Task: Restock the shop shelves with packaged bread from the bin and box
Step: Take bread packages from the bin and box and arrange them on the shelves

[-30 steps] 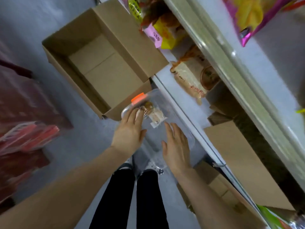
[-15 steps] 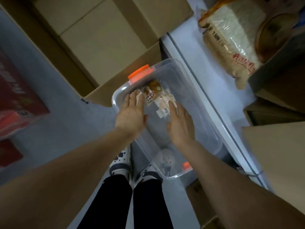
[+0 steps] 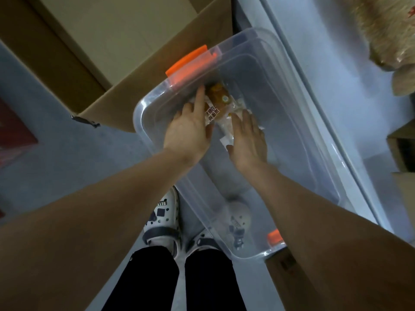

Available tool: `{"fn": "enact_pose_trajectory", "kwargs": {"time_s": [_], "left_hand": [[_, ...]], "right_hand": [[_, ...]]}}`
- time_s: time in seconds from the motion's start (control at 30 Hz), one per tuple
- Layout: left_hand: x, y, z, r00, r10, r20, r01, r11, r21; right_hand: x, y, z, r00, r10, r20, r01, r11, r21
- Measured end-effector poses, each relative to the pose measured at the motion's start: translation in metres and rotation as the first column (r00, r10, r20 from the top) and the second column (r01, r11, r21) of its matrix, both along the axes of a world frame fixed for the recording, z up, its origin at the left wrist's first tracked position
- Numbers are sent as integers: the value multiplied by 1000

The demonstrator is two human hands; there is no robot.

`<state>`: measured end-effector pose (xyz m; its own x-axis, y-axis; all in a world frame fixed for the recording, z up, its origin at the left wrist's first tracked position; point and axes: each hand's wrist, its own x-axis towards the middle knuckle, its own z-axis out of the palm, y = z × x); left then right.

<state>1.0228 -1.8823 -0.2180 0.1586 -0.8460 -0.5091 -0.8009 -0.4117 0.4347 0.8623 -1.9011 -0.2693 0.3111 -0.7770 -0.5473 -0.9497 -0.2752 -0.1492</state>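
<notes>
**Both hands on a bread packet inside the clear bin**

Looking straight down from my head camera, I see a clear plastic bin (image 3: 296, 131) on the floor (image 3: 56, 158), with an orange latch (image 3: 189, 62) at its far end and another (image 3: 275, 240) at its near end. A small bread packet (image 3: 217, 102), golden-brown with printed lettering, lies in the far end of the bin, close to the first latch.

My left hand (image 3: 188, 134) touches the packet's left side, fingers straight and together. My right hand (image 3: 248, 141) lies on the clear wrapper at its right side, fingers also straight. Neither hand is curled round the packet.

An open cardboard box (image 3: 125, 34) sits just beyond the bin to the left. A pale shelf (image 3: 332, 81) runs along the right, carrying a bagged loaf (image 3: 386, 32). White clogs (image 3: 164, 218) and black trousers show below.
</notes>
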Motion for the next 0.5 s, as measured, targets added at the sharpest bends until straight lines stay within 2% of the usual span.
{"fn": "enact_pose_trajectory", "kwargs": {"time_s": [0.13,0.23,0.4,0.5], "left_hand": [[0,0,-12,995,-99,33,95,989,115],[0,-2,-14,993,-112,32,103,974,204],[-3,-5,-19,999,-47,17,40,960,277],[-7,-8,-31,998,67,5,-65,949,307]], "right_hand": [[-5,9,-14,998,48,-27,-48,999,3],[-19,22,-13,995,70,-77,-70,998,7],[-47,52,-9,987,-15,-162,25,998,60],[-57,60,-13,988,-69,-137,72,997,20]]}}
